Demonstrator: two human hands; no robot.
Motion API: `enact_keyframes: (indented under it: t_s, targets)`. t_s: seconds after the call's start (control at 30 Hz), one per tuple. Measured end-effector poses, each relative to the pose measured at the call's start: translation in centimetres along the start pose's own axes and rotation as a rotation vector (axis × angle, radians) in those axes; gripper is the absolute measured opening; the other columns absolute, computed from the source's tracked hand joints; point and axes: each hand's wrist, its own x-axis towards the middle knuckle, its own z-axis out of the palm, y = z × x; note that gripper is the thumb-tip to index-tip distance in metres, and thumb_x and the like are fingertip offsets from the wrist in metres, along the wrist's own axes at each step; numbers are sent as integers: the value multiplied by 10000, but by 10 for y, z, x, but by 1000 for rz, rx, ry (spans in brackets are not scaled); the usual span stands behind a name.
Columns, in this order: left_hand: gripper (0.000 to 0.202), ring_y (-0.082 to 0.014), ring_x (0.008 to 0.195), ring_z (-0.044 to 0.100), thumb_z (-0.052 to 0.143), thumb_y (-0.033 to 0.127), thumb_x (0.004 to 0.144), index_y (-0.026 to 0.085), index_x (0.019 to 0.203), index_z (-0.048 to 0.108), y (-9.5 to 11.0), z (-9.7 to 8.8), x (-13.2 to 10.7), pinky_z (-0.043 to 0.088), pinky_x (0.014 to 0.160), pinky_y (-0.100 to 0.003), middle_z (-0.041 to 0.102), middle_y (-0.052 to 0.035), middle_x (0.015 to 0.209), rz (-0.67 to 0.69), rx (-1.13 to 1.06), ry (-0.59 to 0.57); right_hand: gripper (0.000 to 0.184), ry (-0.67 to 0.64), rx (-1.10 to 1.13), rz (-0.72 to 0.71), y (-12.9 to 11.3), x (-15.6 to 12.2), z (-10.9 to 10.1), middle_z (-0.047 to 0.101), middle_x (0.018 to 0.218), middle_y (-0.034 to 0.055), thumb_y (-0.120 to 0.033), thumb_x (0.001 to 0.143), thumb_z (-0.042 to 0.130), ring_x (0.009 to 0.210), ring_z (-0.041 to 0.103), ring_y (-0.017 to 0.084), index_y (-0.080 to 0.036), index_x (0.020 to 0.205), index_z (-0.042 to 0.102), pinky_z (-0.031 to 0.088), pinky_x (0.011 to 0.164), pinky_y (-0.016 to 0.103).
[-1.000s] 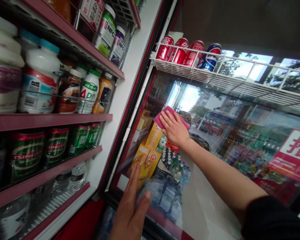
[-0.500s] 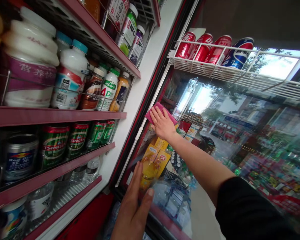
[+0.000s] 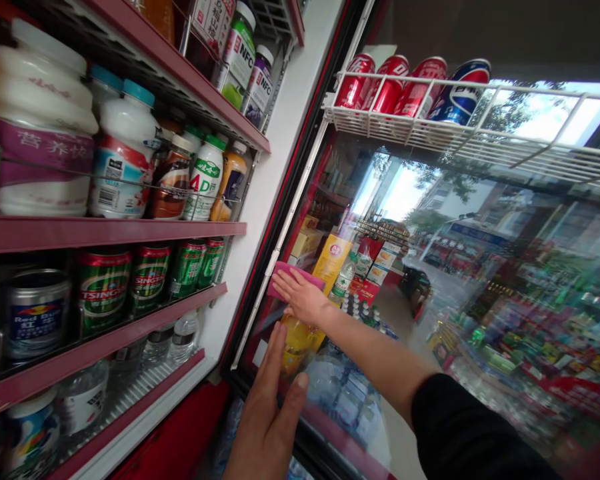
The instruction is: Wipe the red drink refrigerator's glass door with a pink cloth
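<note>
Flat against the glass door of a drinks fridge, my right hand presses a pink cloth, fingers stretched over it. The cloth lies near the white strip along the door's inner edge. Lower down, my left hand is raised with its fingers extended and thumb apart, and nothing shows in it. It is in front of the lower corner of the door; whether it touches the door I cannot tell.
A white wire rack on the door holds several soda cans. To the left, fridge shelves carry bottles and beer cans. Boxes and bottled water show through the glass, mixed with street reflections.
My right hand and the pink cloth have slid down and to the left along the glass. My left hand has stayed almost in place. The view has shifted slightly.
</note>
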Motion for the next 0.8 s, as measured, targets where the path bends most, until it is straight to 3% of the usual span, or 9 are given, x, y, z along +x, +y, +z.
enact_keyframes:
  t_s: [0.07, 0.17, 0.33, 0.43, 0.5, 0.57, 0.73, 0.8]
  targets:
    - [733, -262, 1720, 199, 530, 624, 1072, 409, 1738, 312, 1, 0, 0, 153, 1401, -543, 259, 30, 1841, -6, 8, -3, 806, -29, -17, -36, 1, -5, 0, 333, 1807, 106, -530, 1016, 721, 1697, 273, 283, -153, 1679, 460, 212, 1414, 487]
    - [750, -259, 1725, 180, 536, 635, 1068, 440, 1743, 273, 3, 5, 0, 135, 1401, -554, 229, 55, 1848, -11, -1, -13, 816, -28, -57, 11, 28, -14, -17, 292, 1818, 131, -554, 1063, 626, 1705, 244, 307, -112, 1709, 397, 204, 1415, 523]
    - [749, -265, 1727, 167, 537, 614, 1075, 411, 1747, 277, 2, 16, -4, 132, 1403, -543, 231, 38, 1850, 9, -38, -38, 838, 156, -78, 354, 93, -39, -66, 238, 1825, 184, -499, 1087, 575, 1712, 187, 377, -35, 1730, 303, 114, 1409, 626]
    - [741, -268, 1727, 164, 542, 602, 1076, 416, 1745, 283, -1, 17, -6, 144, 1403, -545, 231, 37, 1850, 10, -44, -32, 805, 279, -58, 554, 108, -56, -85, 201, 1832, 209, -427, 1093, 567, 1713, 163, 397, -15, 1728, 291, 91, 1398, 654]
    - [753, -268, 1727, 156, 548, 608, 1073, 414, 1747, 275, -2, 16, -7, 150, 1403, -542, 220, 36, 1852, -3, -44, -34, 801, 303, -29, 616, 99, -65, -83, 185, 1832, 219, -411, 1090, 573, 1716, 144, 404, -19, 1729, 292, 85, 1392, 670]
    - [767, -269, 1728, 155, 548, 622, 1068, 401, 1749, 273, -4, 15, -7, 149, 1403, -545, 215, 30, 1854, -21, -44, -32, 821, 263, 12, 584, 74, -74, -67, 179, 1833, 213, -411, 1079, 598, 1719, 128, 400, -30, 1735, 285, 80, 1393, 672]
    - [785, -288, 1722, 186, 566, 625, 1058, 362, 1747, 299, -6, 17, -11, 171, 1401, -553, 248, -3, 1847, -35, -44, -34, 878, 70, 42, 189, -19, -107, 5, 265, 1816, 167, -471, 1024, 707, 1709, 213, 351, -54, 1714, 360, 200, 1405, 570]
    - [792, -286, 1724, 177, 565, 624, 1059, 351, 1751, 292, -5, 19, -12, 169, 1402, -543, 236, -13, 1849, -25, -39, -51, 901, 38, 16, 56, -44, -121, 29, 297, 1808, 160, -530, 1000, 732, 1702, 244, 332, -61, 1696, 405, 252, 1396, 533]
